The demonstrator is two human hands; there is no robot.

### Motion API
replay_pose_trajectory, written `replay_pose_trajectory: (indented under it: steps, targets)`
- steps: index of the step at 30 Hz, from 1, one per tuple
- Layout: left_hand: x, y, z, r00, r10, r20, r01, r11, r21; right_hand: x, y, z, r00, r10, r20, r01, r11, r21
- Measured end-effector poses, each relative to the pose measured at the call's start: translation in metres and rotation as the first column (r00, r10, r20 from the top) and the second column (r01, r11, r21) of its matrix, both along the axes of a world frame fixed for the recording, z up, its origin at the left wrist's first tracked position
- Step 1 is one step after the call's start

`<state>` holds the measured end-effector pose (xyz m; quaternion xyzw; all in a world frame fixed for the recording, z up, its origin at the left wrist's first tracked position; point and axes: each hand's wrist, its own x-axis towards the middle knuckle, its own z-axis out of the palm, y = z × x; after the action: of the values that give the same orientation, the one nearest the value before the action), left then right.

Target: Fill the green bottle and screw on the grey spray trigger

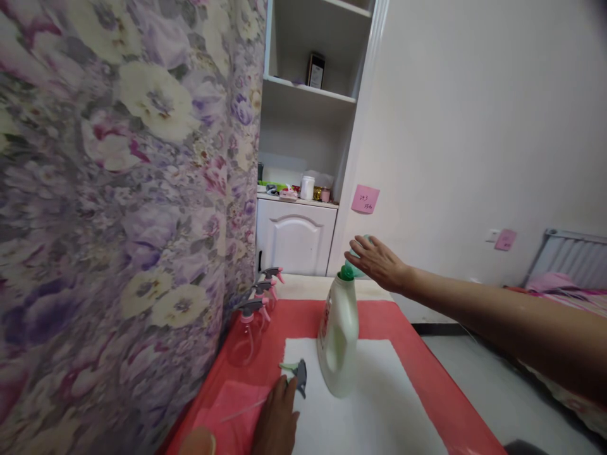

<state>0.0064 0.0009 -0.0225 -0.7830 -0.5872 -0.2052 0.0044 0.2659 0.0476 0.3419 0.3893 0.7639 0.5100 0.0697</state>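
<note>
Along the left side hangs a floral curtain [156, 189]. Just right of it, on the red table cover [405, 344], three clear spray bottles [244, 344] stand upright in a row running from near to far, their gray and pink tops pointing right. Near the front, a pink sheet [227, 401] lies on the cover, with a thin clear tube [244, 409] showing over it.

The left hand [277, 417] is low and near, back upward, its fingers over the base of a gray and green spray head [298, 376]; whether they grip it or only rest on it, I cannot tell. The spray head sits at the fingertips, its green nozzle pointing left, and the tube extends from under the hand toward the near left, in line with it.

Farther right and beyond that hand, a pale green jug [339, 341] stands on a white sheet [374, 385], between the two hands. Its long axis is upright, mouth up, with the handle opening toward the near side. A darker green spout [346, 272] shows at the top.

Just above and right of the spout, the right hand [379, 259] grips a translucent green cap [355, 264], fingers wrapped over it and pointing left; whether cap and spout touch is unclear. On the far wall, a pink note [365, 199] hangs above this hand. At the far right is a bed [569, 272].
</note>
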Motion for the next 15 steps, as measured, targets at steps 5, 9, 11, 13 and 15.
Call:
replay_pose_trajectory:
  steps: [5,9,11,13,15]
  targets:
    - [-0.002,0.003,-0.010,0.999,-0.008,0.034,0.004,0.993,0.115,-0.003,-0.001,-0.001,1.000,0.001,0.011,-0.001,1.000,0.000]
    - [0.001,0.006,-0.009,1.000,-0.005,0.018,0.003,0.990,0.140,-0.002,-0.004,-0.001,1.000,-0.001,0.003,0.001,1.000,-0.004]
    - [0.003,0.006,-0.003,1.000,0.002,-0.018,-0.001,0.996,0.094,-0.002,-0.007,-0.001,1.000,-0.008,-0.008,0.008,1.000,-0.003]
    - [0.005,0.006,0.005,0.999,0.017,-0.045,-0.014,0.999,0.051,-0.002,-0.009,-0.001,1.000,-0.019,-0.021,0.019,1.000,-0.001]
    - [0.007,0.006,0.013,0.998,0.036,-0.049,-0.034,0.999,0.035,-0.003,-0.011,-0.001,0.999,-0.026,-0.033,0.026,1.000,-0.002]
